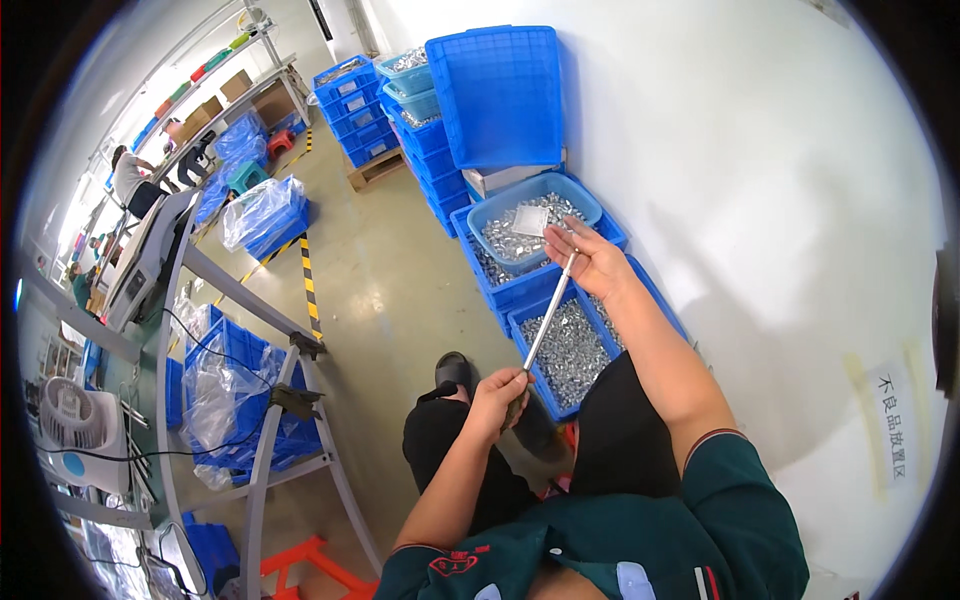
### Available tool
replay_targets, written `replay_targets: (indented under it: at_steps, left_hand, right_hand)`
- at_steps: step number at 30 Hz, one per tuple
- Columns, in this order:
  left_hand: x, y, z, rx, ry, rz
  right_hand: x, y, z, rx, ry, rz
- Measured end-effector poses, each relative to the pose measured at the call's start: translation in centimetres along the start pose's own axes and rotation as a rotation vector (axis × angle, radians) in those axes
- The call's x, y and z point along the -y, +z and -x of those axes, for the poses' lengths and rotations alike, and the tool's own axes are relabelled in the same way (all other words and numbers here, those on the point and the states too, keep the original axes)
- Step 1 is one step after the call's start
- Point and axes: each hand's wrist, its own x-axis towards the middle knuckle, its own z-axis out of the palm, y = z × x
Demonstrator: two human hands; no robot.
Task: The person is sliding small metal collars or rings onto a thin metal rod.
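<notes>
We have a grey metal frame [240, 290] well off to the left of both hands, and a big blue bin [495, 95] standing on end beyond the right hand. A blue crate [517, 330] sits below and between our hands; a light-blue tub [495, 203] lies just past our right fingertips. Our right hand [590, 258] is spread, palm up, with the far end of a slim metal rod [549, 315] against it; we cannot tell whether it grips. Our left hand [498, 398] is curled round the near end. Beyond the right hand, a white card [531, 220] rests on small metal pieces [566, 350], which also fill the crate.
</notes>
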Motion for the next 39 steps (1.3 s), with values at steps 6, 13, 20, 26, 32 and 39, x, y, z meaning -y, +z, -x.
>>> replay_targets:
  at_steps: [6,13,20,26,32,39]
  left_hand:
    - [0.0,-0.1,0.0,-0.013,-0.006,-0.033]
    - [0.2,-0.2,-0.1,-0.031,0.011,-0.030]
    - [0.7,-0.4,-0.5,-0.104,0.105,-0.101]
    - [0.3,-0.2,-0.7,-0.104,0.064,-0.086]
    - [0.9,0.6,-3.1,-0.087,0.029,-0.157]
    - [1.6,3.0,-7.3,-0.098,-0.097,-0.176]
  right_hand:
    - [0.2,0.7,0.9,0.118,0.120,0.056]
    - [-0.1,1.1,1.1,0.157,0.119,0.096]
    - [-1.2,2.1,1.8,0.136,0.063,0.342]
    - [0.1,1.4,3.2,0.093,0.388,0.749]
    - [1.3,-5.7,4.6,-0.045,-0.173,1.566]
    - [-1.6,-9.5,8.2,0.344,-0.534,1.840]
